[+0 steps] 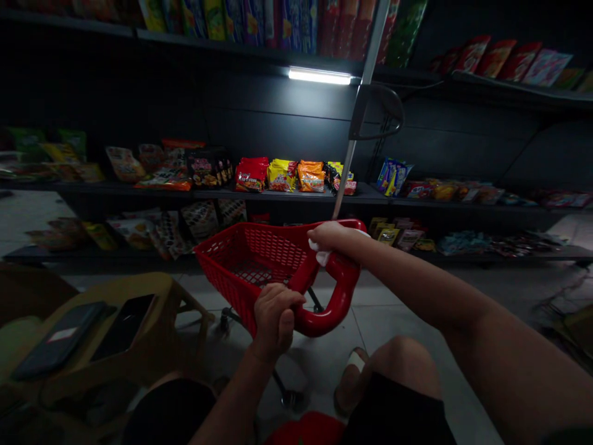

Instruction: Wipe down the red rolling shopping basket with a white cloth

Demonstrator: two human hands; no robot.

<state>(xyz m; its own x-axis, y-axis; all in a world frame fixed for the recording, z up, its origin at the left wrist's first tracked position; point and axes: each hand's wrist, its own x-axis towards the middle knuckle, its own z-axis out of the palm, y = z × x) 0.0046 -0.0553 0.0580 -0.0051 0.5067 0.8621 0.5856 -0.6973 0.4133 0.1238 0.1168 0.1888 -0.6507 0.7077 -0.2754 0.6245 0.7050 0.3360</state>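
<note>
A red plastic shopping cart (231,272) with perforated basket walls stands in front of me, its looped red handle (340,296) toward my body. My left hand (275,315) is closed over the near corner of the basket, where the handle joins it. Against the far right part of the handle, my right hand (330,237) presses a crumpled white cloth or tissue (323,256), its fingers curled and partly hidden. The visible part of the basket looks bare inside.
Behind the cart run dark shelves (296,196) with bagged snacks and instant noodles (282,175). A metal pole (352,148) rises beyond the handle. At left, a yellowish stool (160,285) carries a phone (124,326) and a dark flat device (62,337).
</note>
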